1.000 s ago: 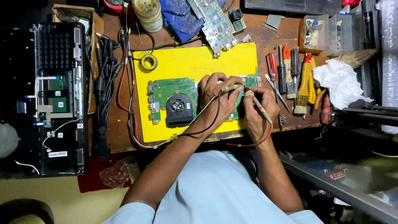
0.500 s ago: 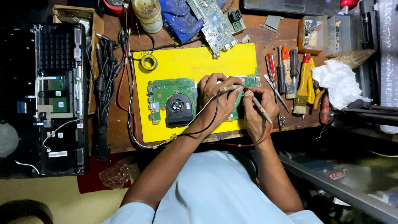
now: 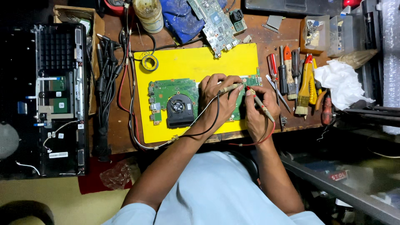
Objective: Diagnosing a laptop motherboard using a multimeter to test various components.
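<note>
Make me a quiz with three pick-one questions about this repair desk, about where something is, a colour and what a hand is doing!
1. Where does the green board lie?
A on the yellow mat
B in a drawer
C on the floor

2. What colour is the fan?
A white
B black
C pink

3. What is the right hand doing?
A resting flat and empty
B waving
C holding a probe

Answers: 1 A, yellow shows around the board. 2 B, it is a dark round fan. 3 C, fingers pinch the probe.
</note>
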